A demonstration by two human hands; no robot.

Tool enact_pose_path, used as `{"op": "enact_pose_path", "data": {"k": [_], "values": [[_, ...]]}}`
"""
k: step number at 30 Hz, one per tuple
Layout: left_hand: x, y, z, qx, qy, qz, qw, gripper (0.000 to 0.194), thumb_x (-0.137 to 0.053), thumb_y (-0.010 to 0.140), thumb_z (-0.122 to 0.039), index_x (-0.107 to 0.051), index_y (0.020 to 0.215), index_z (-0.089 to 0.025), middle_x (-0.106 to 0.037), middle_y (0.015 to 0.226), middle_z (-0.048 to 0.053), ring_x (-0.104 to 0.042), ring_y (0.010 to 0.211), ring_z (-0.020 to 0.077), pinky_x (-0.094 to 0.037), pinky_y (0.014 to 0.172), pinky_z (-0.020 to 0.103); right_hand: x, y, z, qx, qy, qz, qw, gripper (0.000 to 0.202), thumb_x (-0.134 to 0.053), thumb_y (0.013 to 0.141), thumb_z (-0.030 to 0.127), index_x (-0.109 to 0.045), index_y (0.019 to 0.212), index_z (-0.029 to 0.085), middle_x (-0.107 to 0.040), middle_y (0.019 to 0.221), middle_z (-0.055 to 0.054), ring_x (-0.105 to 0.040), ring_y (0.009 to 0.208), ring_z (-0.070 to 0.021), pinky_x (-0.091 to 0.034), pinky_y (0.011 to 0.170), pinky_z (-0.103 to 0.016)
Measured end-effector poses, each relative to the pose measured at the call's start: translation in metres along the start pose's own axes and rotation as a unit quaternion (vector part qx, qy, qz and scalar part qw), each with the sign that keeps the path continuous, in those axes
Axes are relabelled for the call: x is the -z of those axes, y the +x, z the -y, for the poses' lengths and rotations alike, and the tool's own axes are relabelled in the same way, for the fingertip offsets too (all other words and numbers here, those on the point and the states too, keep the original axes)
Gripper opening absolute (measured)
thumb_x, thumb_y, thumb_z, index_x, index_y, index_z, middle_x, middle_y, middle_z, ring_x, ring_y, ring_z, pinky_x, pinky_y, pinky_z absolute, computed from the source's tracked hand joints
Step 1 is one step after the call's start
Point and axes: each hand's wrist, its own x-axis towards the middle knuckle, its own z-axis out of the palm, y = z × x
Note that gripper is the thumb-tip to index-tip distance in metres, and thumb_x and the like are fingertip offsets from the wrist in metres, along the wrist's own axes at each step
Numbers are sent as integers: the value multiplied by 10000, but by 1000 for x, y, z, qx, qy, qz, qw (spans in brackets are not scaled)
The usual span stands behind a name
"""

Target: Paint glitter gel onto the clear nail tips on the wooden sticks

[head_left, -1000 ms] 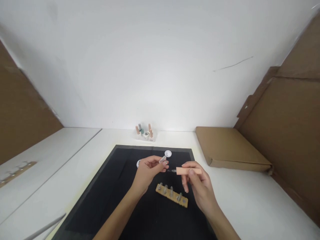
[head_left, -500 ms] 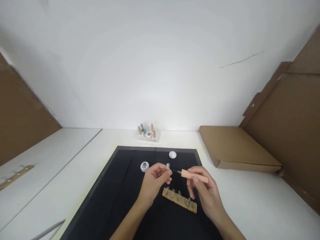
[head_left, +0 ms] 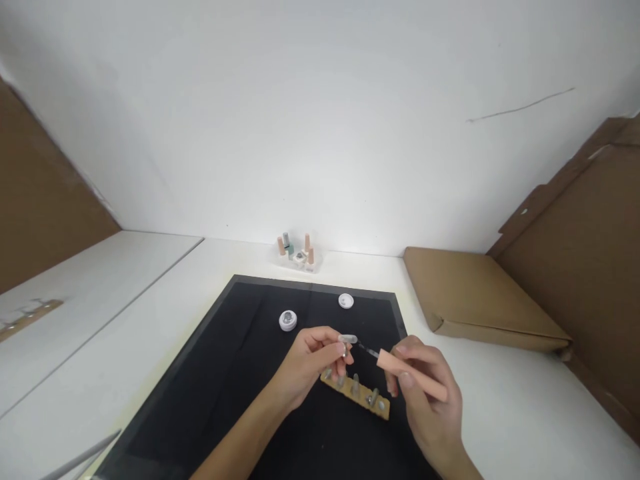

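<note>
Between thumb and fingers, my left hand (head_left: pixel 313 363) pinches a small pale nail tip (head_left: pixel 349 339), which lies nearly level. My right hand (head_left: pixel 427 393) is closed around the peach handle of a nail polish brush (head_left: pixel 413 375). The dark bristle end points left, close to the nail tip's far end; whether they touch I cannot tell. Below the hands, a wooden nail stand (head_left: pixel 356 397) holds several greyish nail tips upright, its left end partly behind my left hand. A small white jar (head_left: pixel 288 321) of silvery stuff stands open, and a round white lid (head_left: pixel 346 301) lies apart from it.
A black mat (head_left: pixel 240 373) covers the middle of the white table (head_left: pixel 165 307). At the back, a clear tray (head_left: pixel 299 265) holds several polish bottles. A flat cardboard box (head_left: pixel 475 290) lies right. Another stand with nail tips (head_left: pixel 30 320) is far left.
The nail tip has turned from upright to nearly level. My right hand and the brush have moved right and down, the brush now slanting more. The whole view has shifted slightly.
</note>
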Motion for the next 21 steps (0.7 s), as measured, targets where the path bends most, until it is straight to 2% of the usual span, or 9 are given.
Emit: {"op": "enact_pose_path", "data": {"k": [7, 21], "values": [[-1, -2, -2, 8, -8, 25, 1000, 263, -841, 595, -326, -685, 593, -114, -666, 536, 9, -556, 416, 57, -407, 385, 134, 1, 0, 9, 95, -97, 56, 989, 176, -504, 866, 111, -569, 1003, 201, -538, 776, -24, -524, 683, -157, -461, 567, -268], [3, 0, 3, 26, 2, 46, 999, 304, -837, 589, -366, -673, 596, -110, -657, 530, 6, -556, 415, 59, -419, 381, 130, -4, 6, 15, 146, -167, 82, 972, 299, -517, 794, 27, -583, 1030, 198, -523, 812, -26, -539, 676, -143, -496, 545, -249]]}}
